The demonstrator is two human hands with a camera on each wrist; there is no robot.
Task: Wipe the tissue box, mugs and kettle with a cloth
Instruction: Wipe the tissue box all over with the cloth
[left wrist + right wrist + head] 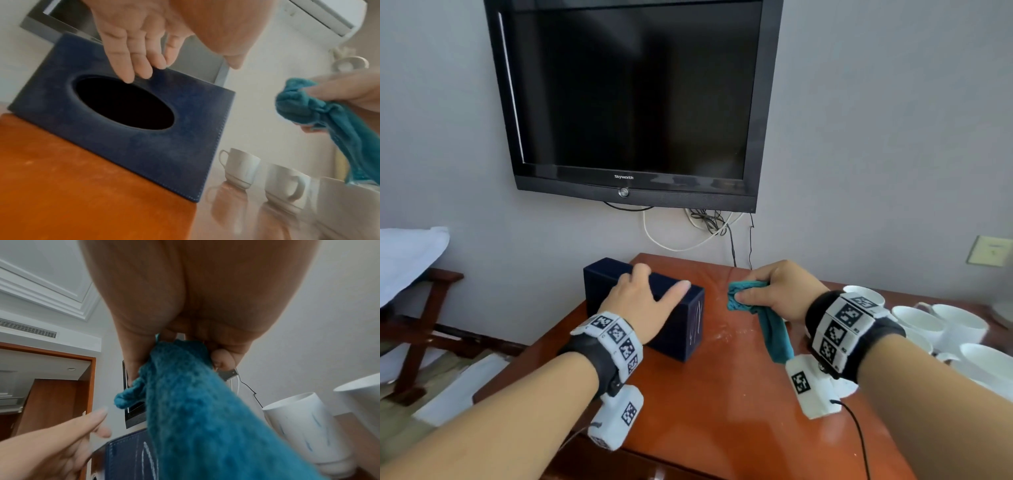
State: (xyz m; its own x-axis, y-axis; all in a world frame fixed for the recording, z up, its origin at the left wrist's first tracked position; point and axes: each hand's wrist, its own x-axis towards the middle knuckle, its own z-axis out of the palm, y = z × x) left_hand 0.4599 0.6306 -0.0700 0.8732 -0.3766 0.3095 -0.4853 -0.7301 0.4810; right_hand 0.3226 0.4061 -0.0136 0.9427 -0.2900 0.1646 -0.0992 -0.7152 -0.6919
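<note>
Head view, left hand [645, 301] on tissue box [681, 329], right hand [777, 291] gripping cloth [774, 329]

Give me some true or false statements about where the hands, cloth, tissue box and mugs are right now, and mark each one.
1. The right hand grips the teal cloth. True.
2. The left hand holds a mug. False: it rests on the dark blue tissue box.
3. The cloth is touching the tissue box. False: it hangs apart, beside it.
4. White mugs stand on the table to the person's right. True.
</note>
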